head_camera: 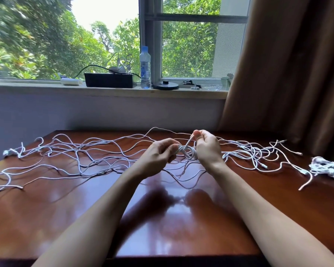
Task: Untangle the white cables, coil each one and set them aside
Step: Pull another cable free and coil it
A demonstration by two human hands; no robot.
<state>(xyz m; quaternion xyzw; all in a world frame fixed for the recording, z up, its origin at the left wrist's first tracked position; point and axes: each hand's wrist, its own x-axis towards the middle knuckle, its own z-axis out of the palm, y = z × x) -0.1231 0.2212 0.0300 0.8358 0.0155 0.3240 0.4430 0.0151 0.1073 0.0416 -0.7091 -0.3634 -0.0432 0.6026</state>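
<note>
- White cables point(96, 159) sprawl in a loose tangle across the far half of the table point(181, 218).
- Left hand point(158, 154), above the table's middle, has its fingers curled round a small coil point(188, 153).
- Right hand point(206, 147), beside it, pinches that coil's free end between thumb and fingers.
- Coiled bundle point(328, 168) lies at the table's right edge.

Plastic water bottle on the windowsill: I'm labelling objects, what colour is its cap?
Light blue screw cap, shown in the head view.
</note>
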